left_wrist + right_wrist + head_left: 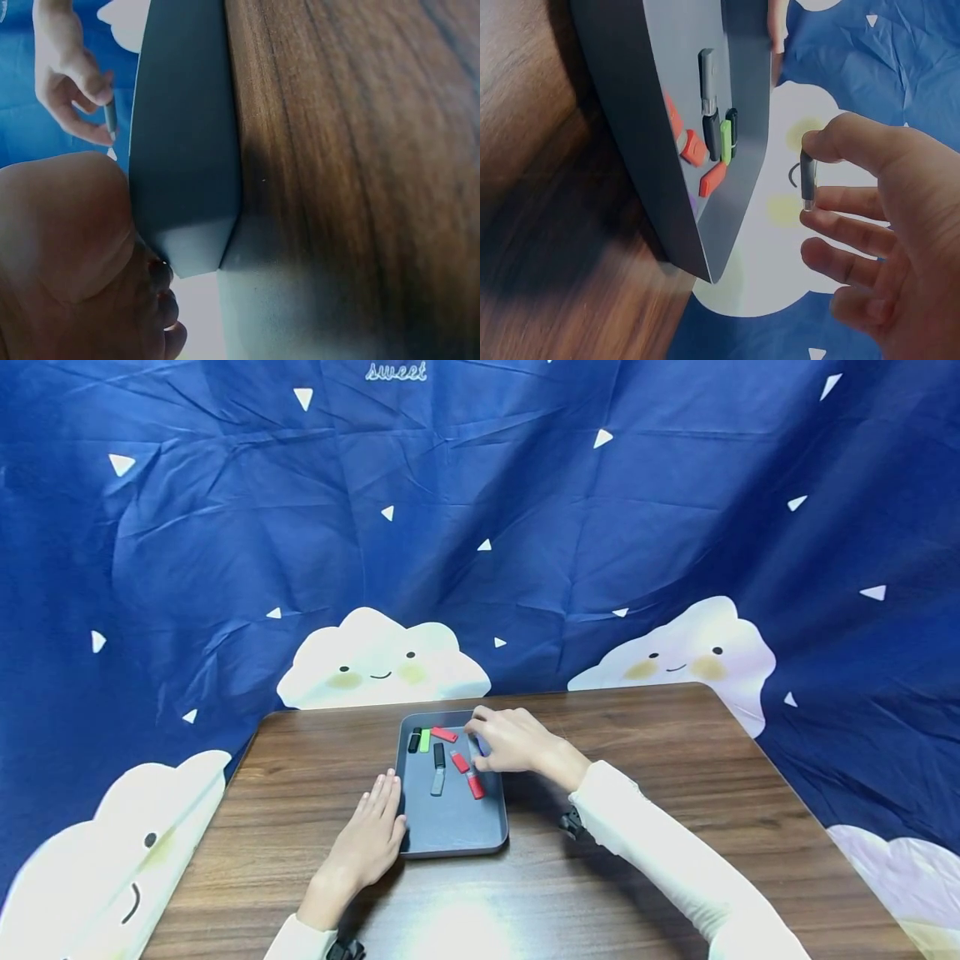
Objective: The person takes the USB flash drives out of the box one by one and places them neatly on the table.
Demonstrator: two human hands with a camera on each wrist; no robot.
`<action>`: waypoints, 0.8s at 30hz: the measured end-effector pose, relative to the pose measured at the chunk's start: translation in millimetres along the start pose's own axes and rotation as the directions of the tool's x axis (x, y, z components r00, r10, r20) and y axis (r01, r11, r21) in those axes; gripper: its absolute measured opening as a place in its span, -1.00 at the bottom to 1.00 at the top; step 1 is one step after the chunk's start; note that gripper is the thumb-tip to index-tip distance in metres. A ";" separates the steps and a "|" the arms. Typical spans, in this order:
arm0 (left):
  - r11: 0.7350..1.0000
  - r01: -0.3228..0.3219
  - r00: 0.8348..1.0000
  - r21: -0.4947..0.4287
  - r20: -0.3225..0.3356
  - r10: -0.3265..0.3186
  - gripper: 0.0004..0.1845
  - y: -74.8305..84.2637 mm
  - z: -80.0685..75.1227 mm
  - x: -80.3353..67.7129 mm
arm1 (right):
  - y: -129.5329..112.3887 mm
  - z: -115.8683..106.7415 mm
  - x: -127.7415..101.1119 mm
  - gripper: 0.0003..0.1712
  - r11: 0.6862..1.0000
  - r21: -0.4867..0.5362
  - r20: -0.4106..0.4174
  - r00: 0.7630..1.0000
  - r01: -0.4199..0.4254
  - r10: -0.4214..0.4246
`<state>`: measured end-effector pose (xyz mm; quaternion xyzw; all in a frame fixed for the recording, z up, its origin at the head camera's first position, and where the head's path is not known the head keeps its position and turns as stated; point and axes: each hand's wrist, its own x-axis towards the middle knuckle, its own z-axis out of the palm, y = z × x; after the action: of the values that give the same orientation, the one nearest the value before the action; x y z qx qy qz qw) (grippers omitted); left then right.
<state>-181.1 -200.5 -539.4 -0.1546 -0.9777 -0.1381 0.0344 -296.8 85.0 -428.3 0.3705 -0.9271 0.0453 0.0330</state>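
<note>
My right hand (510,742) is over the far right part of a grey tray (453,831). Between thumb and fingers it pinches a small grey USB stick (808,178) with a shiny end, held above the tray. On the tray floor lie a black stick (415,740), a bright green one (424,741) and a red one (444,734). Nearer the middle are a black piece (439,756) end to end with a grey one (437,782), and two red pieces (476,787). A purple one (693,205) is mostly hidden. My left hand (367,835) rests with straight fingers along the tray's left side.
The tray stands on a brown wooden table (675,827). Behind the table hangs a blue cloth (525,485) printed with white clouds and triangles. Each wrist carries a small black camera (572,822).
</note>
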 end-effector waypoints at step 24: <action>0.998 0.014 1.000 -0.066 -0.018 -0.016 -0.33 10.7 -0.1 -5.2 | 28.7 1.5 -14.9 -0.45 0.999 -0.042 -0.055 0.998 -0.033 0.030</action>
<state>-172.9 -192.3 -537.0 -0.1470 -0.9734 -0.1720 0.0373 -305.9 115.7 -432.9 0.3537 -0.9324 0.0359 0.0656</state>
